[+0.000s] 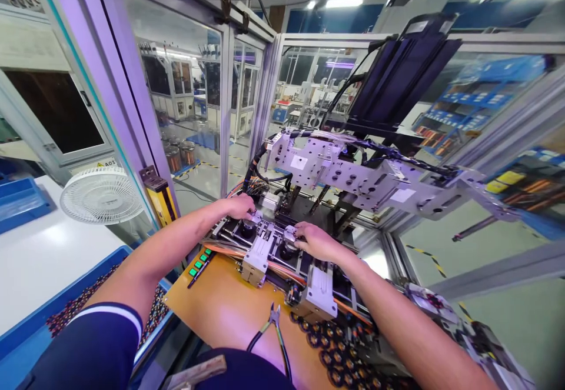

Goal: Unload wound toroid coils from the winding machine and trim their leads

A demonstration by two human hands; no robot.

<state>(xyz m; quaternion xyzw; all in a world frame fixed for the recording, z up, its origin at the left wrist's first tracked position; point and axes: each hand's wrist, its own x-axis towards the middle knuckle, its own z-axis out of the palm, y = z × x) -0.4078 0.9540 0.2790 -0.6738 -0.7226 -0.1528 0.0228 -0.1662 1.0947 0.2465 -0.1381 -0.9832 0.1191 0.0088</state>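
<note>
Both my arms reach into a machine enclosure. My left hand (241,206) is closed over a small round part on a dark fixture (247,228) at the back left of the machine bed. My right hand (314,240) pinches a small silvery part (290,234) sitting on a second dark round fixture (288,252). A metal slide block (256,255) lies between the two fixtures. What my left fingers hold is mostly hidden.
Small pliers (274,325) lie on the orange work surface (220,307). Several dark wound coils (331,346) lie near my right forearm. A blue tray (57,313) of coils sits at left, beside a white fan (100,195). A grey machine arm (353,175) overhangs the fixtures. Green buttons (199,262).
</note>
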